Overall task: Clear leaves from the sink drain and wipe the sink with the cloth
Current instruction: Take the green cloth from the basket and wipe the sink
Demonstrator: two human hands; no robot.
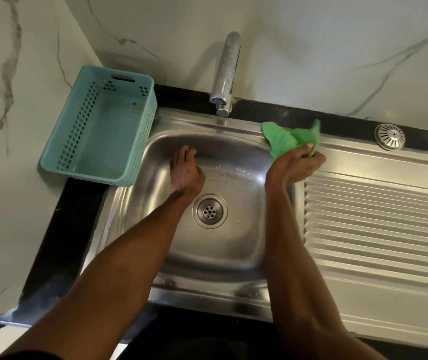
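The steel sink (223, 258) has its round drain (209, 211) in the middle of the basin, with no leaves visible on it. Water drops lie on the basin floor behind the drain. My left hand (185, 172) reaches into the basin, fingers straight and together, touching the far left wall. My right hand (294, 165) grips a crumpled green cloth (289, 139) at the basin's far right corner, on the rim.
A teal perforated basket (77, 141) stands on the black counter left of the sink. The chrome tap (225, 74) hangs over the back rim. A ribbed drainboard (379, 219) lies to the right, with a round metal strainer (389, 136) behind it.
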